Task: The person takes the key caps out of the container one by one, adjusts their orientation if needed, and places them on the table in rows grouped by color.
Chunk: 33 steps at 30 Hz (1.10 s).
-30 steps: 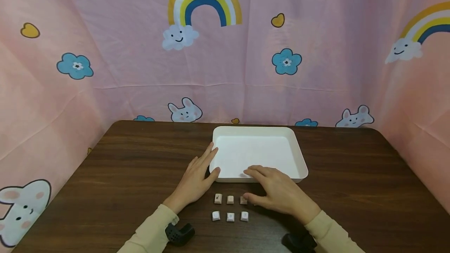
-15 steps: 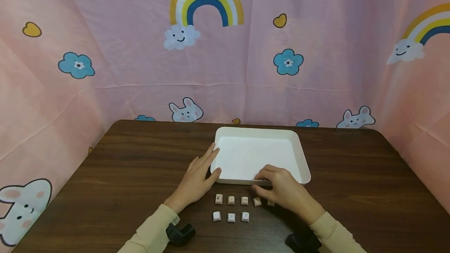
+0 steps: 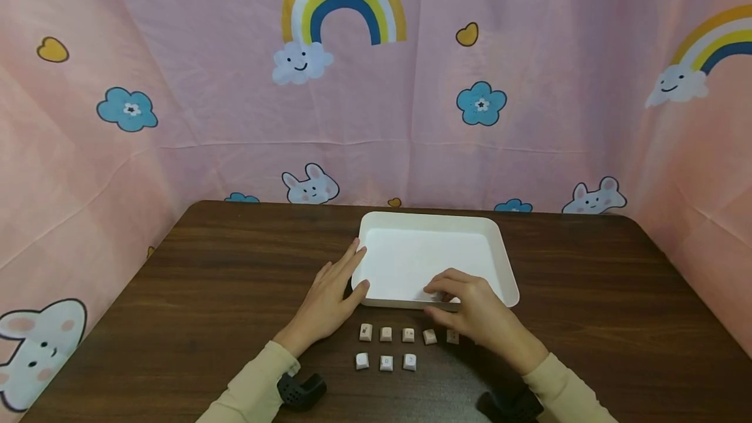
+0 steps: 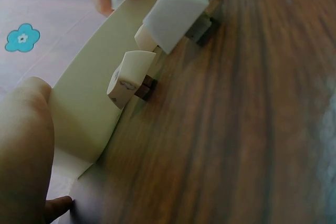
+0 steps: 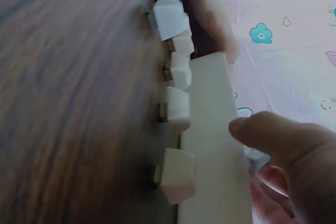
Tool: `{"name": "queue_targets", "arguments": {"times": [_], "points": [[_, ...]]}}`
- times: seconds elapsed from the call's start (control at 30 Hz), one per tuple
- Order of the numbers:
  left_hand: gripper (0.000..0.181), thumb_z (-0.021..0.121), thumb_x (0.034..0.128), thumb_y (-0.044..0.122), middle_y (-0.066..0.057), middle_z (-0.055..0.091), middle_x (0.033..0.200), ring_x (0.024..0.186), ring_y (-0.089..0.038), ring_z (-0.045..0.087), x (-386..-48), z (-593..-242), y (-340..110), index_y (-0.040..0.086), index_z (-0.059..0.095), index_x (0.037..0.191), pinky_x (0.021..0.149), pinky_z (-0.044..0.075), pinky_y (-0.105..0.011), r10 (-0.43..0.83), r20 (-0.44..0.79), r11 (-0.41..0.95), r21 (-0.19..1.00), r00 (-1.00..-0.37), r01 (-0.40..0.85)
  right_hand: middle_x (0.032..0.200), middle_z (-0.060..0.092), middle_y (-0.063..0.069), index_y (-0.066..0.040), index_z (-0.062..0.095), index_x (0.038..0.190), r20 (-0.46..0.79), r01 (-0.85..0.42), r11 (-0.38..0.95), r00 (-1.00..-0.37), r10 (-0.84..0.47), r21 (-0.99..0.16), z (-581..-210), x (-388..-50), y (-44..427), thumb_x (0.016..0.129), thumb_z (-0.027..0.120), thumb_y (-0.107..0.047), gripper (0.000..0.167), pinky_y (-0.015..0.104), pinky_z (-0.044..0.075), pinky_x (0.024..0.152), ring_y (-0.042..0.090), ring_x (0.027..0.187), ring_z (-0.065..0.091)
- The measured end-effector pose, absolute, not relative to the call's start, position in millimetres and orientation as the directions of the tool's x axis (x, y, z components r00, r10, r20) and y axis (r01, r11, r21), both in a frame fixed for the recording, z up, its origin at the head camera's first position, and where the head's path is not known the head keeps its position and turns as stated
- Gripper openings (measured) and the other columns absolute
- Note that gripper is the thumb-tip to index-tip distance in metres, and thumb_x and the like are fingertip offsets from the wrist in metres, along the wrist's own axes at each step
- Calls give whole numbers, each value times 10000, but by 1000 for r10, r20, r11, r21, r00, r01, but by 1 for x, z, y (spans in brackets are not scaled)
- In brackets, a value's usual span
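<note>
My left hand [image 3: 329, 292] rests against the left side of the white tray [image 3: 367, 302], with its fingers stretched along the rim. My right hand [image 3: 472, 302] is at the tray's front wall. Its curled fingers reach over the inside, and the thumb stays out in front. In the right wrist view a pale keycap [image 5: 256, 158] shows just past the rim, against those curled fingers; the fingers hide part of it. Several keycaps stand on the table before the tray, in a back row [image 3: 385, 335] and a front row [image 3: 386, 363].
The dark wooden table [image 3: 235, 266] reaches back to a pink patterned curtain [image 3: 364, 109]. A black wrist device [image 3: 301, 391] sits by the left sleeve, another [image 3: 510, 405] by the right. The right-hand end of the back row lies close under my right thumb.
My right hand has shifted to the right along the tray's front, its fingers curling and then rising slightly. The tray has slid a little right. My left hand has stayed nearly still.
</note>
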<state>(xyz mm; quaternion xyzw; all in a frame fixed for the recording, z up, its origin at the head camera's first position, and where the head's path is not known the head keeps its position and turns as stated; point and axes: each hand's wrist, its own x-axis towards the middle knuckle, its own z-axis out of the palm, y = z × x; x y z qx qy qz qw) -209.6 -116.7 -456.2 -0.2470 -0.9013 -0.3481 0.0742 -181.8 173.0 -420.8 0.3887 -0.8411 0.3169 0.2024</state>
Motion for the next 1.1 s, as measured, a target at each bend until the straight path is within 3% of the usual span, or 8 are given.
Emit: {"name": "queue_targets", "arguments": {"times": [0.27,0.47,0.7,1.1], "points": [[628,508,1072,390,-28,193,1704,1530,-278,308,-210,-456,-116,168,299,1620,1203,181,-669,397,300,638,589,-867,496,1044,704,67,24,742,1047,635,-765,446,-639,-434,-465,-415,-178,170,761,819,124,313,173,588,719,146,818,732],[626,510,1072,387,-19,186,1704,1528,-284,312,-211,-456,-117,167,300,1620,1207,174,-665,399,300,634,592,-866,497,981,747,-6,-33,757,1073,595,-707,489,-702,-392,-512,-414,-176,171,811,835,6,275,232,605,670,76,796,716],[626,511,1072,387,-19,187,1705,1527,-283,314,-211,-456,-117,173,298,1621,1208,171,-665,398,300,635,592,-867,496,978,776,-35,-80,766,1106,531,-647,536,-759,-378,-543,-412,-174,171,855,829,-113,261,218,591,670,27,778,710],[629,512,1070,392,-46,201,1703,1528,-283,313,-210,-457,-117,167,301,1619,1203,173,-673,399,303,629,596,-866,499,1048,754,21,-30,763,1070,606,-707,462,-703,-373,-536,-416,-172,171,806,832,18,277,217,604,756,151,894,747]]}}
